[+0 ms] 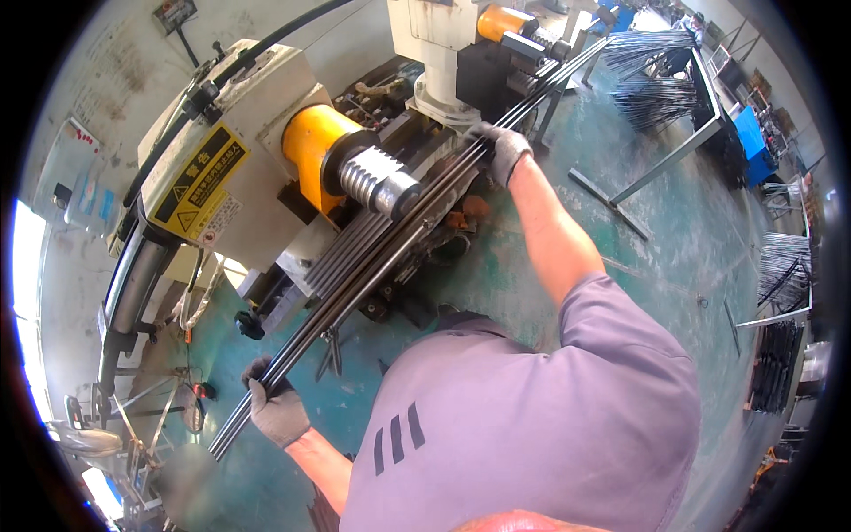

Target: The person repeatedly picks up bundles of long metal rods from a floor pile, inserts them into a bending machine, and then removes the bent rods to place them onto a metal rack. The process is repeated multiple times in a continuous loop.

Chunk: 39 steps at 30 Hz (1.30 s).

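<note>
A bundle of long dark metal rods point(381, 257) runs diagonally from lower left to upper right across the front of a white machine point(257, 133). My left hand point(277, 410), in a grey glove, grips the bundle near its lower end. My right hand point(498, 149), also gloved, grips the same bundle higher up, beside the machine. The rods pass just in front of a ribbed steel roller point(377, 177) on a yellow housing point(310, 142). My purple shirt fills the lower middle of the view.
A second white and yellow machine head point(479, 35) stands behind. More rod bundles lie on a metal rack point(656, 71) at the upper right and on another rack point(784, 275) at the right edge. The floor point(674, 230) is green. Pliers point(330, 355) hang below the machine.
</note>
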Each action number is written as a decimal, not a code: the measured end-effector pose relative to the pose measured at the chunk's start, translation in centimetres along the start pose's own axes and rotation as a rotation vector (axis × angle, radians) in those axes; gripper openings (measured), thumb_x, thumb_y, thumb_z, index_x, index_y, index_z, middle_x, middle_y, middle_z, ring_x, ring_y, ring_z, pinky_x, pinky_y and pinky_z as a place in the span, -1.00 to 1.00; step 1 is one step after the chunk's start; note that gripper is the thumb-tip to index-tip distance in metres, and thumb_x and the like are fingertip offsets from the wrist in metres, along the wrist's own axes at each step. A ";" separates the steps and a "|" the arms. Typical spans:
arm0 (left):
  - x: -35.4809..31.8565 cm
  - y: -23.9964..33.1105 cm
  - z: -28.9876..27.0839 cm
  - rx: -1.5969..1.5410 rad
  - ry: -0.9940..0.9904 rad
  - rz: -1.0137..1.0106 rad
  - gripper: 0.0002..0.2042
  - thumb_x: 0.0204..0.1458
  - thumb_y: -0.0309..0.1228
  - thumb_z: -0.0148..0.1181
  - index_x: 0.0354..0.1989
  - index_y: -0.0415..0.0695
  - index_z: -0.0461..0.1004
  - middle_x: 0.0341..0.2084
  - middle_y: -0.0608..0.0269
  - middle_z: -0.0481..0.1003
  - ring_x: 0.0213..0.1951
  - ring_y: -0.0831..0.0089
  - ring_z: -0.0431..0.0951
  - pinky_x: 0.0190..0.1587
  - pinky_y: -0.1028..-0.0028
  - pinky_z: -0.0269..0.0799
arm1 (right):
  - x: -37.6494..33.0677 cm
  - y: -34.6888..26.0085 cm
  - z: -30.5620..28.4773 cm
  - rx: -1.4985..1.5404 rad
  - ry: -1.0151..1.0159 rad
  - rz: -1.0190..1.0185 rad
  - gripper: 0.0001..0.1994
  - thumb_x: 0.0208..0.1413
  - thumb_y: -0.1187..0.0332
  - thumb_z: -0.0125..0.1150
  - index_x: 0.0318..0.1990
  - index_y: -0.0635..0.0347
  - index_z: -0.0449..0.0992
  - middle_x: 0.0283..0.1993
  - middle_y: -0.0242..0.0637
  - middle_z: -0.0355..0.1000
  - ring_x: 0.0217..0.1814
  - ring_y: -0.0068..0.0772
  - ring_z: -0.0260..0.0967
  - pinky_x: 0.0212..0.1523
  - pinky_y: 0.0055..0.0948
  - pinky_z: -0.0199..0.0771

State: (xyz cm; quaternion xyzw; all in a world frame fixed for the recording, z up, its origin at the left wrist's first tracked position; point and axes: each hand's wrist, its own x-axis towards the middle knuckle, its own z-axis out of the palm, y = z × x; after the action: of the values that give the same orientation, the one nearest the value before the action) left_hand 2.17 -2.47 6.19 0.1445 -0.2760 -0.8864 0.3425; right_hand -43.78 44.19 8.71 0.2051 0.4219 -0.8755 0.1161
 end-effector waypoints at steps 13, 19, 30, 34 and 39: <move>3.0 -7.0 1.8 0.129 0.048 -0.140 -0.56 0.55 -0.22 0.03 0.26 -0.43 0.47 0.19 -0.14 0.57 0.25 0.00 0.56 0.50 0.00 0.35 | 9.4 -3.3 0.6 -0.448 0.385 -0.058 -0.36 0.18 0.14 0.67 0.26 0.42 0.58 0.33 0.01 0.60 0.34 -0.06 0.55 0.37 -0.07 0.48; 4.2 -3.6 -0.4 0.191 0.326 0.007 -0.57 0.57 -0.24 0.00 0.25 -0.43 0.50 0.20 -0.09 0.57 0.27 0.07 0.56 0.49 0.07 0.39 | 12.7 -6.4 -0.3 -0.173 0.323 -0.087 -0.47 0.13 0.22 0.71 0.11 0.41 0.64 0.15 -0.09 0.70 0.08 -0.20 0.64 0.24 -0.30 0.54; 5.8 -11.1 4.6 0.280 0.216 -0.167 -0.64 0.47 -0.24 0.21 0.12 -0.38 0.55 0.11 -0.06 0.64 0.22 0.07 0.61 0.48 0.08 0.40 | 5.1 5.5 2.8 -0.291 0.078 -0.162 -0.57 0.17 0.26 0.62 0.05 0.44 0.70 0.05 -0.06 0.71 0.00 -0.15 0.68 0.15 -0.14 0.67; 7.0 -8.1 1.7 0.041 0.194 -0.240 -0.59 0.48 -0.24 0.18 0.22 -0.39 0.54 0.21 -0.09 0.63 0.25 0.08 0.62 0.48 0.06 0.41 | 6.4 4.2 2.4 -0.121 0.039 -0.125 -0.57 0.12 0.32 0.63 0.02 0.47 0.68 -0.04 -0.05 0.71 -0.10 -0.14 0.68 0.04 -0.13 0.71; 7.3 -1.7 -3.3 0.020 0.384 0.054 -0.59 0.48 -0.25 0.16 0.24 -0.38 0.57 0.21 -0.08 0.64 0.25 0.09 0.63 0.48 0.09 0.41 | 11.0 -1.2 0.1 -0.023 0.034 -0.174 -0.70 0.18 0.40 0.57 -0.04 0.42 0.67 -0.11 -0.13 0.70 -0.13 -0.13 0.70 0.02 -0.15 0.77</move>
State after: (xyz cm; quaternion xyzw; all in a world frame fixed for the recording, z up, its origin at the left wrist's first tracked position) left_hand -2.57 -7.73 2.04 0.3068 -0.2180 -0.8303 0.4110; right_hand -54.03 44.50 4.58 0.1809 0.4499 -0.8739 0.0347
